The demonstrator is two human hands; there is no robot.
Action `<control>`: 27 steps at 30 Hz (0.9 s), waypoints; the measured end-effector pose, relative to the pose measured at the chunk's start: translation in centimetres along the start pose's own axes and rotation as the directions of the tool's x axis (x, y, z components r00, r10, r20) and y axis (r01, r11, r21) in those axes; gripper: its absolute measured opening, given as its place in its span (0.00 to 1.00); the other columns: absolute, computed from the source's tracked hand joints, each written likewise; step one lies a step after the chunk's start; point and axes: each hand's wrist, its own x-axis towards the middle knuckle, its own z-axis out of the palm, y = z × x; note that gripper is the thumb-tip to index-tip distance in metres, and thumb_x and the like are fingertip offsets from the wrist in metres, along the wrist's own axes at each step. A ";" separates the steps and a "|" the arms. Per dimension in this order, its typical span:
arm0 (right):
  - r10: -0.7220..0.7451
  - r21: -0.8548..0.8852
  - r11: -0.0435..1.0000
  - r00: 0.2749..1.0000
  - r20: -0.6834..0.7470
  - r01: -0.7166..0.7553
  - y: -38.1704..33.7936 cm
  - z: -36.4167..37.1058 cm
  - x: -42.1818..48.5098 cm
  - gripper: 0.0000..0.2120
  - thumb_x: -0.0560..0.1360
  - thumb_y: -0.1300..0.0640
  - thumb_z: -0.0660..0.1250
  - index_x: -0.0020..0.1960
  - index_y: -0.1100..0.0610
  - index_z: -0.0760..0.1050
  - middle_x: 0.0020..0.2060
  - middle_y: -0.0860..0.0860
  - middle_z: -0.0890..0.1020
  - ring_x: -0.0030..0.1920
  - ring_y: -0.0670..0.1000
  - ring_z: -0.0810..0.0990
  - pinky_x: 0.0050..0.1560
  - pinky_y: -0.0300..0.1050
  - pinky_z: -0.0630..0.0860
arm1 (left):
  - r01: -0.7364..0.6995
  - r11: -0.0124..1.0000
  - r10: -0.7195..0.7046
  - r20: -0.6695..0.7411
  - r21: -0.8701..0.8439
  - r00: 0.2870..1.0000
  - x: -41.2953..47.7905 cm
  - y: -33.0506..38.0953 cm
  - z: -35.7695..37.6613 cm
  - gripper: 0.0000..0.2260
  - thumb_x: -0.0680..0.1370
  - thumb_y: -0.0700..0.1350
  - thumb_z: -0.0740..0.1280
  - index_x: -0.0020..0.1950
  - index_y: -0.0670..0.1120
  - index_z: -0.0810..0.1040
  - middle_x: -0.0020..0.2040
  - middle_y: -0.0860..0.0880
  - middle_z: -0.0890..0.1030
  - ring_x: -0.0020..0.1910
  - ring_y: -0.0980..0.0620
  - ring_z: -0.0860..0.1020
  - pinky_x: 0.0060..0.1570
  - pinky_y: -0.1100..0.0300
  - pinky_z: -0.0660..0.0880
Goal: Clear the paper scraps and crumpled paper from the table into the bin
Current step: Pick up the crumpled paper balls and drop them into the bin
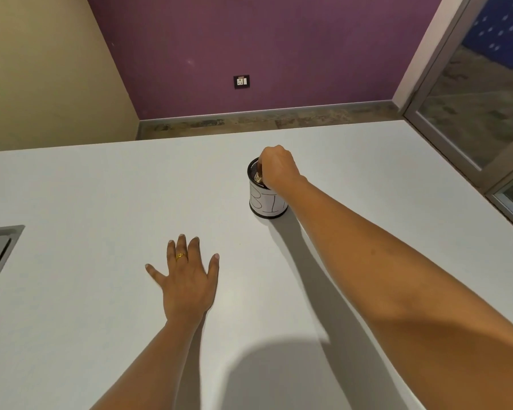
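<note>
white table (101,187), purple wall (249,39); left grip (187,279) spread, right grip (279,170) pinching crumpled paper (259,176) in bin (267,204).

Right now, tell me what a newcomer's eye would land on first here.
The right hand, its fist curled over the mouth of the small black mesh bin with a white paper label toward the far side of the white table, with crumpled brownish paper showing just beside it in the bin. Next, the left hand, lying flat with fingers spread on the near tabletop.
</note>
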 end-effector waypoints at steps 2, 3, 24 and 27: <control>0.019 -0.011 1.000 1.000 0.013 -0.019 -0.1 0.1 0.2 0.11 0.73 0.68 0.64 0.55 0.65 0.76 0.54 0.62 0.79 0.55 0.60 0.78 0.50 0.46 0.75 | 0.002 1.000 -0.002 0.002 0.005 1.000 0.0 0.1 0.0 0.24 0.78 0.57 0.51 0.71 0.48 0.59 0.75 0.46 0.59 0.76 0.47 0.52 0.67 0.31 0.50; 0.038 -0.011 0.999 0.999 0.017 -0.037 -0.1 0.2 0.3 0.11 0.73 0.68 0.64 0.55 0.66 0.76 0.54 0.62 0.79 0.55 0.60 0.78 0.50 0.46 0.75 | 0.002 1.000 -0.002 0.003 0.006 1.000 0.0 0.1 0.0 0.24 0.78 0.57 0.51 0.71 0.48 0.59 0.75 0.46 0.59 0.76 0.47 0.52 0.67 0.31 0.50; 0.153 0.020 0.988 0.986 0.064 -0.154 0.0 0.8 1.2 0.13 0.74 0.66 0.63 0.58 0.66 0.74 0.58 0.61 0.77 0.59 0.60 0.76 0.54 0.48 0.75 | 0.010 1.000 -0.010 -0.005 -0.001 1.000 0.0 0.0 0.0 0.24 0.78 0.58 0.52 0.71 0.49 0.60 0.75 0.46 0.60 0.76 0.47 0.53 0.68 0.31 0.51; 0.135 0.004 0.991 0.986 0.096 -0.136 -0.2 0.6 1.3 0.13 0.75 0.66 0.61 0.60 0.65 0.72 0.59 0.60 0.76 0.60 0.59 0.75 0.48 0.45 0.71 | 0.014 1.000 -0.014 -0.005 -0.009 1.000 0.0 -0.1 0.2 0.24 0.78 0.58 0.51 0.71 0.49 0.60 0.75 0.47 0.60 0.76 0.48 0.53 0.68 0.32 0.50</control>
